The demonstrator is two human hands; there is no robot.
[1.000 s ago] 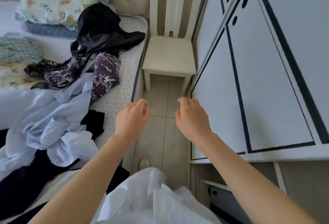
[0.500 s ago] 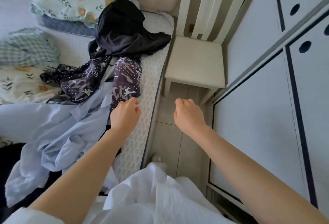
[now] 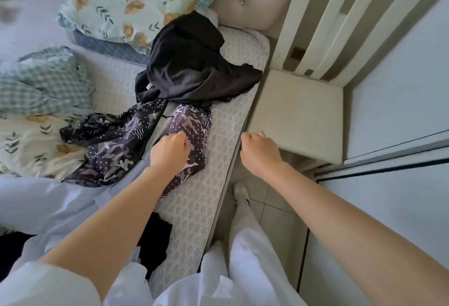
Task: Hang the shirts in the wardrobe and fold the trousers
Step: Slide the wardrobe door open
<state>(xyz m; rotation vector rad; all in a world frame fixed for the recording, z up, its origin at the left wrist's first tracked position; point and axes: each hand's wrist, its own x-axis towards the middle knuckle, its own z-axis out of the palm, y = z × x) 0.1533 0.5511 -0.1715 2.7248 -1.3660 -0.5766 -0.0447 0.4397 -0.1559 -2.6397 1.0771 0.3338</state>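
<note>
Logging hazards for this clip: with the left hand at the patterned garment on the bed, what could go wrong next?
1. The black garment overlaps the patterned garment by the left hand; lifting one may drag the other along.
2. The black garment reaches the mattress edge, so a tug could tip it onto the tiled floor.

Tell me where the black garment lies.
In the head view, the black garment lies heaped on the mattress near its right edge, between the floral pillow and the patterned garment.
</note>
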